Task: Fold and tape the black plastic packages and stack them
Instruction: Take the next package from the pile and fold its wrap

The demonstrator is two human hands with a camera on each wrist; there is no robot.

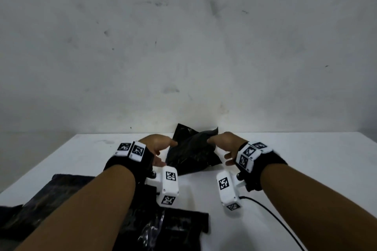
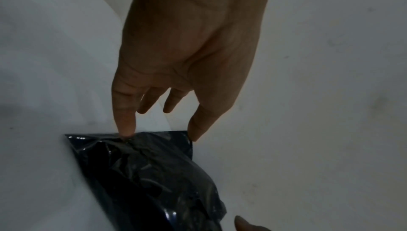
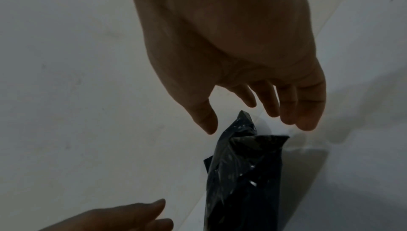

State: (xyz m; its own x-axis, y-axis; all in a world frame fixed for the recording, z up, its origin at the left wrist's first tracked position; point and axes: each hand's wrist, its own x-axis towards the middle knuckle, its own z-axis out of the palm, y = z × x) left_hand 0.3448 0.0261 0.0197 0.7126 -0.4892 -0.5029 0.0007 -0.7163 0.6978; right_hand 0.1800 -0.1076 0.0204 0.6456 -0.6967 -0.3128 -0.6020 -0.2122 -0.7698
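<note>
A crumpled black plastic package [image 1: 191,151] lies at the far middle of the white table [image 1: 306,161], close to the wall. My left hand [image 1: 167,154] is at its left side with straight fingers. In the left wrist view one fingertip [image 2: 126,133] touches the package [image 2: 149,173] at its edge, and the thumb hangs by its corner. My right hand [image 1: 219,151] is at the package's right side. In the right wrist view the right hand [image 3: 257,126] hovers with spread fingers just above the package's upturned end [image 3: 242,173], apart from it.
Flat black packages [image 1: 71,199] lie at the near left under my left forearm, one more [image 1: 183,224] near the front middle with shiny clear film on it. A black cable [image 1: 271,218] runs over the table at the near right. A grey wall [image 1: 183,47] stands behind the table.
</note>
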